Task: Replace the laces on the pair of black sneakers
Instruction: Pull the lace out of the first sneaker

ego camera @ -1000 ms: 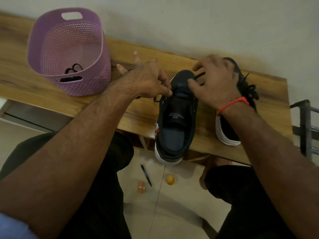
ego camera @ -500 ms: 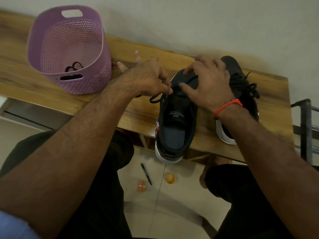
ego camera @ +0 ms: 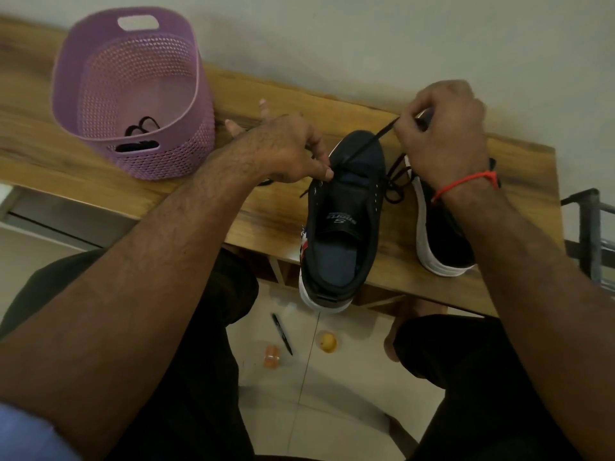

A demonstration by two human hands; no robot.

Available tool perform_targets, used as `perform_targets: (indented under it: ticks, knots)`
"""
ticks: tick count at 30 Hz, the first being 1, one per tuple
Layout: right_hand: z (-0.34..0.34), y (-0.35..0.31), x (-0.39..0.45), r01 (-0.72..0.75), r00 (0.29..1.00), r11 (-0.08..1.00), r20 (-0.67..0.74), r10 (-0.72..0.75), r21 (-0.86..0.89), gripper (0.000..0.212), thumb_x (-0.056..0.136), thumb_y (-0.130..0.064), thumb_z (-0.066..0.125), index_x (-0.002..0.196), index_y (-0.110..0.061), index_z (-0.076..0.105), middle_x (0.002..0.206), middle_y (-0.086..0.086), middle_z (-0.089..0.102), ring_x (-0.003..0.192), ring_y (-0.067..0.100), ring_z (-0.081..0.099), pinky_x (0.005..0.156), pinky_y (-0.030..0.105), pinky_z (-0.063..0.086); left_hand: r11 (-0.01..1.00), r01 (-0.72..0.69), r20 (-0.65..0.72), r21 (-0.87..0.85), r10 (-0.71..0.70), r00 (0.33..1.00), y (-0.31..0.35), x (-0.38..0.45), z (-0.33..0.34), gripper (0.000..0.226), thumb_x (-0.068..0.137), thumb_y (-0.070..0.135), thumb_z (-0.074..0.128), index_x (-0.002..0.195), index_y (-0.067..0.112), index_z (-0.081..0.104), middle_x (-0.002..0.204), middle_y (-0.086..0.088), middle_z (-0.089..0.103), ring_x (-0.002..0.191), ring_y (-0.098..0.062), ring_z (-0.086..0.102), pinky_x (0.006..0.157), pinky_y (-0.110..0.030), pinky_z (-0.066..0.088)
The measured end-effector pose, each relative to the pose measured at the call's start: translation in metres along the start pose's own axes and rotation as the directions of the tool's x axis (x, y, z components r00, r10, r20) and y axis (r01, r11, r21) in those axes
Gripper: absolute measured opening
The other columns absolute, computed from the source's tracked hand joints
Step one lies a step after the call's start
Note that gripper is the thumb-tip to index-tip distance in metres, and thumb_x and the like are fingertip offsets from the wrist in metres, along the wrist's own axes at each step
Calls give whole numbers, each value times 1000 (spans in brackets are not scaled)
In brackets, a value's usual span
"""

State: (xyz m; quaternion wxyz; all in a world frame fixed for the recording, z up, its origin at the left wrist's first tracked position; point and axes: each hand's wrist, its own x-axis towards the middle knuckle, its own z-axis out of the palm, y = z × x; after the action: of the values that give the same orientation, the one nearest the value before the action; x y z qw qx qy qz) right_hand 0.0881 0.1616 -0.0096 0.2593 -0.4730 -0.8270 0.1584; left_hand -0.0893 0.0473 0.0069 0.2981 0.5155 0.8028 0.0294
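A home room: wooden bench (ego camera: pixel 366 227) against a plain wall (ego camera: pixel 366 44), tiled floor (ego camera: pixel 332 410).

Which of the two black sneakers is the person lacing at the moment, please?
The left-hand sneaker, overhanging the table edge: both hands work a lace at its toe. The other sneaker sits behind the right wrist.

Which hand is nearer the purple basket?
Left. The left hand pinches at the near sneaker, just right of the purple basket. The right hand pulls a lace farther right, over the other sneaker.
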Motion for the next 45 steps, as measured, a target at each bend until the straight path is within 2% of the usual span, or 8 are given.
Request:
perform_targets:
  ticks: [9, 17, 24, 28, 31, 33, 36, 45]
  knots:
    - [21, -16, -26, 310, 858, 929, 481, -182, -202, 24, 89, -49, 64, 102, -29, 65, 156, -1, 31, 146, 32, 15, 114, 59, 18, 1000, 18, -11, 0, -18, 1000, 2, -2, 0, 13, 87, 45, 73, 94, 41, 63, 169, 1, 15, 153, -38, -15, 108, -78, -11]
    - [-5, 4, 1, 51, 996, 993, 77, -43, -111, 19, 83, -45, 52, 89, -28, 59, 123, 0, 57, 123, 30, 48, 97, 43, 38, 999, 29, -15, -13, -29, 999, 5, -3, 0, 13, 87, 44, 73, 94, 38, 63, 167, 3, 23, 155, -36, -12, 109, -77, -10]
    - [18, -16, -25, 111, 880, 961, 474, 22, -252, 31, 86, -44, 67, 113, -32, 59, 154, 1, 30, 145, 34, 14, 113, 58, 17, 1000, -3, -22, 6, 3, 1000, -1, 3, 2, 15, 85, 47, 74, 86, 38, 62, 162, 1, 34, 156, -34, -4, 113, -76, -8]
    - [-2, -3, -9, 45, 931, 974, 363, 39, -221, 23, 82, -24, 66, 101, -35, 58, 148, -2, 38, 141, 31, 21, 111, 56, 20, 998, 49, -1, 24, -49, 999, -3, 3, 1, 16, 89, 42, 71, 86, 32, 58, 138, 1, 54, 151, -34, 21, 118, -66, 19]
    - [-14, -2, -8, 2, 932, 970, 352, 85, -241, 11, 84, -39, 67, 89, -33, 59, 144, -1, 42, 139, 31, 23, 109, 55, 23, 998, 30, 14, 47, -31, 999, 4, -2, 0, 17, 93, 38, 67, 86, 27, 57, 116, -1, 62, 113, -22, 53, 91, -42, 46]
    - [-12, -10, -13, 4, 906, 967, 410, 104, -254, 34, 83, -62, 61, 79, -29, 62, 136, 1, 47, 136, 34, 27, 109, 59, 25, 997, 35, 28, 66, -36, 999, 6, -5, 1, 17, 94, 39, 66, 87, 26, 56, 109, -1, 61, 99, -19, 52, 88, -41, 46]
    - [-5, -22, -20, 149, 826, 909, 554, 102, -390, 55, 78, -80, 49, 80, -28, 65, 136, 4, 49, 137, 37, 26, 110, 66, 21, 995, 43, -39, 92, -40, 998, 7, -6, 5, 19, 88, 44, 68, 95, 35, 53, 124, 4, 53, 129, -27, 42, 109, -61, 31]
    - [-3, -26, -23, 115, 822, 932, 560, 105, -345, 35, 89, -51, 58, 94, -17, 67, 135, 3, 51, 139, 35, 24, 112, 65, 19, 975, -116, -277, 190, 167, 946, 33, -6, 47, 30, 95, 41, 67, 125, 41, 67, 166, 2, 23, 154, -34, 7, 110, -77, 10]
